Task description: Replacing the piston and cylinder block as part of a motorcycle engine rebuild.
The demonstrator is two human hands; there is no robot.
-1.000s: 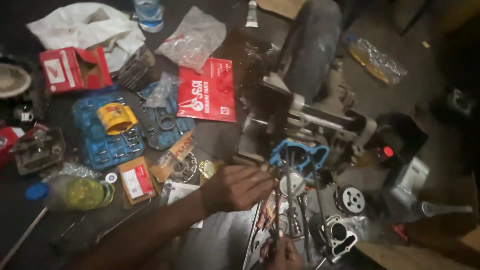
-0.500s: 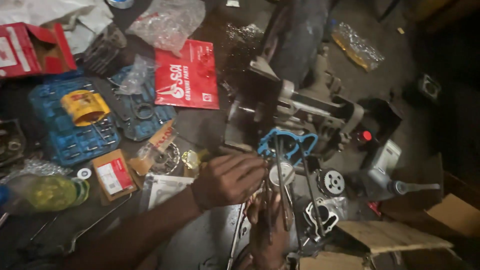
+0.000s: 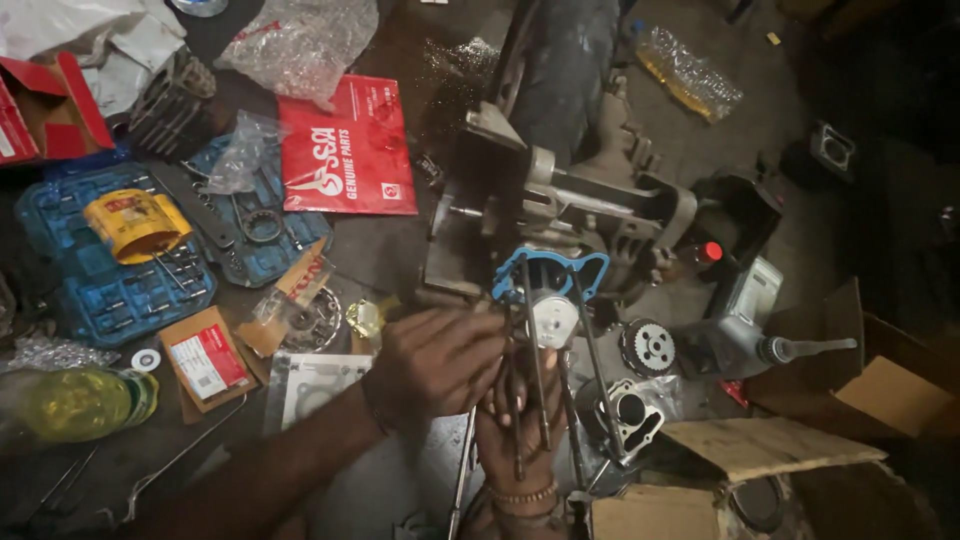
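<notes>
Studs (image 3: pixel 537 350) point toward hands (image 3: pixel 440 365).

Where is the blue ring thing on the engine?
In the head view, the blue gasket sits just right of centre on the engine block, around the long metal studs, just above the left hand and the right hand.

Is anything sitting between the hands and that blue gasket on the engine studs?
Nothing visible separates them. The left hand and right hand are already among the long studs, just below the blue gasket and the piston; only the studs themselves crowd the fingers.
</notes>
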